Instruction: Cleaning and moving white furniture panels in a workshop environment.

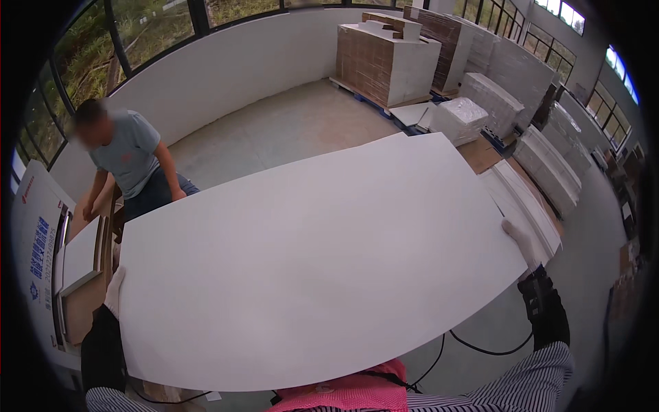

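Observation:
A large white panel (295,261) spreads in front of me at waist height, its near edge close to my body. My left hand (114,292), in a pale glove, grips the panel's left edge. On the opposite edge my right hand (519,242), gloved as well, is closed around the side, with its fingers partly hidden beneath. Past the far edge, a thin white corner sticks out beside the panel's own corner; whether it belongs to a second panel I cannot tell.
A co-worker (134,154) stands at the far left beside a white machine (41,254) with boards on it. Wrapped stacks (391,65) on pallets stand at the back right. White strips (525,199) lie right of the panel. A black cable (491,351) runs along the floor.

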### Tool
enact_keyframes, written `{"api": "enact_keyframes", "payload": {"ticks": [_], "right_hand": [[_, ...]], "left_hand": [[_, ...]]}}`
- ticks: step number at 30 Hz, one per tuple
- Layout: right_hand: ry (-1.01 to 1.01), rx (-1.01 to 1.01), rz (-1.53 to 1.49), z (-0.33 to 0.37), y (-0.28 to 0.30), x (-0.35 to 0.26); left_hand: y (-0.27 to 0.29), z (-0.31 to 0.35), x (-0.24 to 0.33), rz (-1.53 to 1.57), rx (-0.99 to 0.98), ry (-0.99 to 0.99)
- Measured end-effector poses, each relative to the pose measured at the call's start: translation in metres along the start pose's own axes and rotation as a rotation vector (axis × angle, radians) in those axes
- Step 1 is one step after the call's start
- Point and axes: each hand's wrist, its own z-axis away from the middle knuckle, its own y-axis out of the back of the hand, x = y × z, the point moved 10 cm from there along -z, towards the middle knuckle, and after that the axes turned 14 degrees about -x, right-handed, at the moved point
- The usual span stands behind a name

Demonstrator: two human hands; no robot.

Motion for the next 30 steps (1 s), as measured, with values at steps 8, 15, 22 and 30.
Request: {"api": "enact_keyframes", "payload": {"ticks": [8, 15, 22, 30], "right_hand": [[-0.093, 0.018, -0.109, 0.100, 0.009, 0.049], [-0.222, 0.042, 0.083, 0.151, 0.014, 0.064], [-0.477, 0.086, -0.040, 0.057, -0.002, 0.039], [-0.157, 0.092, 0.014, -0.001, -0.045, 0.007]], "left_hand": [[-0.002, -0.005, 0.024, -0.205, 0.058, -0.072], [0.007, -0.005, 0.029, -0.180, -0.019, -0.170], [-0.014, -0.030, 0.024, -0.087, -0.110, -0.144], [-0.039, -0.039, 0.044, -0.097, -0.163, -0.272]]}}
